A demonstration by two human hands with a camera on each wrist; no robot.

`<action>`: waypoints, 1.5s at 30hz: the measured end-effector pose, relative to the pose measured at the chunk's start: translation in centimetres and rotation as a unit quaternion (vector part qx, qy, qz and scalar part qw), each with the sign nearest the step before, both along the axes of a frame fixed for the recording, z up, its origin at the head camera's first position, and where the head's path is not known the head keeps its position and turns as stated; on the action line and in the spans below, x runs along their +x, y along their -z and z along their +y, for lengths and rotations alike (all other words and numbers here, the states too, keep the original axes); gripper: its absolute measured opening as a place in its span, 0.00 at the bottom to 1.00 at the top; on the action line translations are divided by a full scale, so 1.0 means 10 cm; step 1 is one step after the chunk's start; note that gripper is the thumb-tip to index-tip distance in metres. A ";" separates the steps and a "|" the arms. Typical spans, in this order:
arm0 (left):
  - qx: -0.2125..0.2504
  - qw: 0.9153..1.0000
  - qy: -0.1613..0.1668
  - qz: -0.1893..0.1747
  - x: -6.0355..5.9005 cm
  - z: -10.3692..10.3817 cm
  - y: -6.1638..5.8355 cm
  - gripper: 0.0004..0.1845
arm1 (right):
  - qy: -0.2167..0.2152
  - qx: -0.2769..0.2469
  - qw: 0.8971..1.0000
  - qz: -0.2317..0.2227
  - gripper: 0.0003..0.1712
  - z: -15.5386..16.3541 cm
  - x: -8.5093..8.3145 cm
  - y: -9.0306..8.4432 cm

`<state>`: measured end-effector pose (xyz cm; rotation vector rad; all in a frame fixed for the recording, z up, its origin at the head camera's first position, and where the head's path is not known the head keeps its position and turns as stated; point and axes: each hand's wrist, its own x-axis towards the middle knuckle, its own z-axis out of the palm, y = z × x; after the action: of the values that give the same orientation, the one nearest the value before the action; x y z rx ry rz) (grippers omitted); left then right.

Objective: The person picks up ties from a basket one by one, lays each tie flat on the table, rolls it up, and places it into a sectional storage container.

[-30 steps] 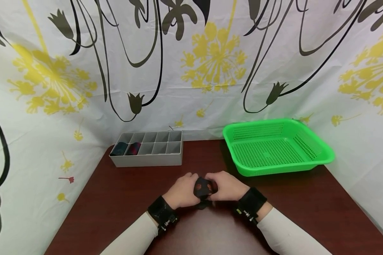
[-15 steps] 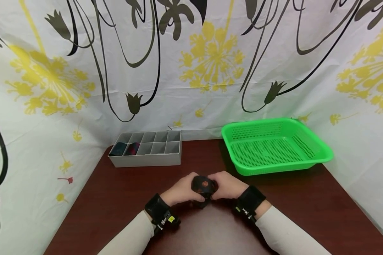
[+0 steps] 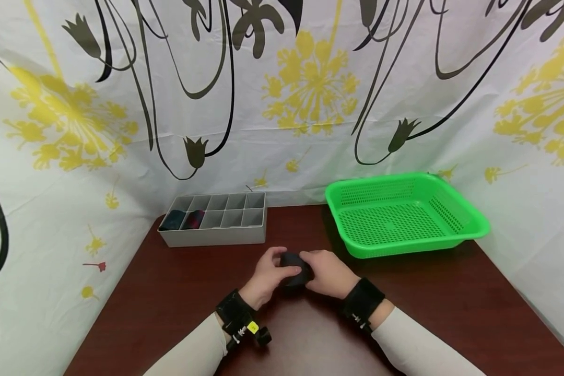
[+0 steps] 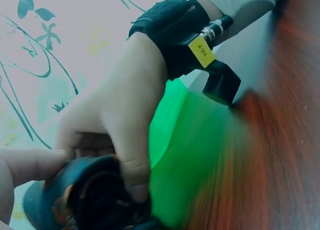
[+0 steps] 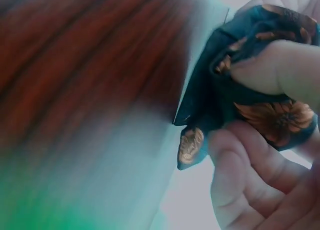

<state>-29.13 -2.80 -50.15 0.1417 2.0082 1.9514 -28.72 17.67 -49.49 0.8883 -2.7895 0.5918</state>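
Note:
In the head view a rolled necktie (image 3: 292, 259), dark with orange flowers, is held between both hands above the middle of the table. My left hand (image 3: 266, 275) grips its left side, thumb laid across the near face. Its right side is pinched by my right hand (image 3: 330, 272). Seen in the left wrist view, the rolled necktie (image 4: 55, 195) shows its open coiled end. In the right wrist view the thumb presses into the necktie's coil (image 5: 275, 117), and a pointed end hangs loose beside the fingers (image 5: 232, 162).
A grey divided box (image 3: 216, 237) stands at the back left; two of its front compartments hold rolled dark cloths (image 3: 173, 220). At the back right is a green perforated basket (image 3: 404, 251). A patterned white cloth (image 3: 244, 104) hangs behind the brown table (image 3: 178, 303).
The necktie has been turned between the hands, so its plain dark side now shows in the head view. My left hand has shifted its grip, with its thumb now across the roll.

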 end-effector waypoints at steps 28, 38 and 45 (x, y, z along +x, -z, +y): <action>-0.010 0.978 -0.192 0.077 -0.75 -1.54 -0.78 0.36 | 0.034 -0.271 0.947 -0.168 0.40 0.00 -0.19 0.26; -0.003 0.967 -0.246 0.063 -1.14 -1.79 -0.62 0.41 | 0.048 -0.309 0.922 -0.226 0.34 0.09 -0.24 0.39; -0.019 0.973 -0.228 0.045 -1.20 -1.86 -0.58 0.43 | 0.056 -0.289 0.931 -0.214 0.21 0.06 -0.23 0.41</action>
<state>-41.08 -21.40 -44.37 -0.2699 2.2922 2.1994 -31.07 18.28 -53.63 0.5104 -2.7017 1.6418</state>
